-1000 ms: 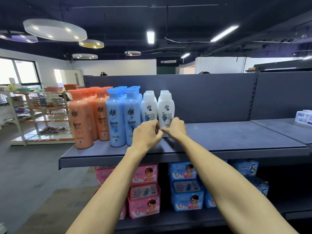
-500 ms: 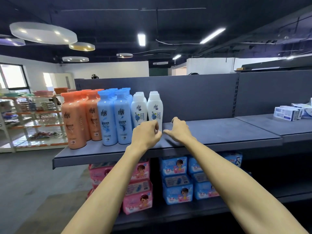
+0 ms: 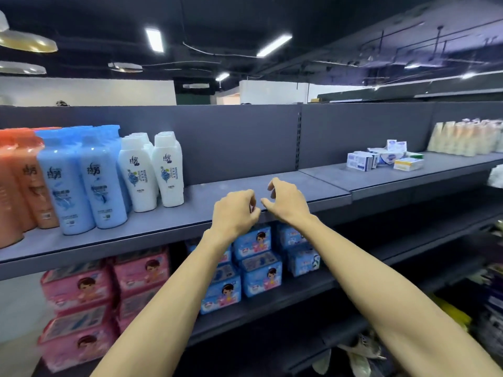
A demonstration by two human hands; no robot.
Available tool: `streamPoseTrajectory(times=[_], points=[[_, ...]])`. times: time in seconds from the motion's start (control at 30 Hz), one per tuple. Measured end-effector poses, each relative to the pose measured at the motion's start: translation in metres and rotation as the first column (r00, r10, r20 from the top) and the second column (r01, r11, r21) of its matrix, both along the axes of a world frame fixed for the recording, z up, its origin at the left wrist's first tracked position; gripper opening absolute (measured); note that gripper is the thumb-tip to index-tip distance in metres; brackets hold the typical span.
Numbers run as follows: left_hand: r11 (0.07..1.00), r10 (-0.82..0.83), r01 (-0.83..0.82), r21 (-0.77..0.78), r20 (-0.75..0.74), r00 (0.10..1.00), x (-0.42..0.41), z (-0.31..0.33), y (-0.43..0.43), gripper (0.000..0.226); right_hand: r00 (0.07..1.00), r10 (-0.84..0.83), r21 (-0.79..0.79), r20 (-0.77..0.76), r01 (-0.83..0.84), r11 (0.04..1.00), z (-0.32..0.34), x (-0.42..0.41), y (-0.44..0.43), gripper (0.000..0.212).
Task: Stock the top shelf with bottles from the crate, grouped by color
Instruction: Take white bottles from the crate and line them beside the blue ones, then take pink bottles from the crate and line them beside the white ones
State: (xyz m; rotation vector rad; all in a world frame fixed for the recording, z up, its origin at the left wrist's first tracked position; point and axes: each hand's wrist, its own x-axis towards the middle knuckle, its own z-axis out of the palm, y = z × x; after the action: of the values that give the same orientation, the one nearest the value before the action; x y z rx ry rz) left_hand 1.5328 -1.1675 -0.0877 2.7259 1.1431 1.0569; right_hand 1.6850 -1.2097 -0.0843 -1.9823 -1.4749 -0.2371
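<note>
On the grey top shelf (image 3: pixel 245 191) stand rows of bottles grouped by colour: orange bottles (image 3: pixel 19 183) at the far left, blue bottles (image 3: pixel 81 180) beside them, then white bottles (image 3: pixel 152 172). My left hand (image 3: pixel 234 213) and my right hand (image 3: pixel 288 202) hover side by side over the shelf's front edge, to the right of the white bottles. Both hold nothing, with fingers loosely curled. No crate is in view.
Small boxes (image 3: pixel 381 159) and pale packs (image 3: pixel 465 140) sit on the shelf section to the right. Pink packs (image 3: pixel 81 303) and blue packs (image 3: pixel 253 265) fill the shelf below. The stretch of top shelf right of the white bottles is bare.
Both hands have let go of the white bottles and pulled back to the right. My view has swung right, so the bottles now sit at the left.
</note>
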Motion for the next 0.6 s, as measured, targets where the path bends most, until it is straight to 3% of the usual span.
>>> streamPoseTrajectory(times=[0.2, 0.47, 0.6], points=[[0.989, -0.093, 0.090, -0.114, -0.020, 0.995, 0.049, -0.061, -0.034, 0.012, 0.998, -0.055, -0.033, -0.035, 0.054, 0.998, -0.056, 0.045, -0.056, 0.026], [0.917, -0.111, 0.086, -0.389, -0.044, 0.993, 0.062, -0.205, -0.088, 0.008, 0.979, -0.100, -0.277, -0.180, 0.047, 0.960, -0.207, 0.061, -0.118, 0.025], [0.833, -0.093, 0.022, -0.553, -0.101, 0.990, 0.049, -0.280, -0.123, 0.007, 0.950, -0.144, -0.442, -0.278, 0.007, 0.897, -0.287, 0.056, -0.143, 0.027]])
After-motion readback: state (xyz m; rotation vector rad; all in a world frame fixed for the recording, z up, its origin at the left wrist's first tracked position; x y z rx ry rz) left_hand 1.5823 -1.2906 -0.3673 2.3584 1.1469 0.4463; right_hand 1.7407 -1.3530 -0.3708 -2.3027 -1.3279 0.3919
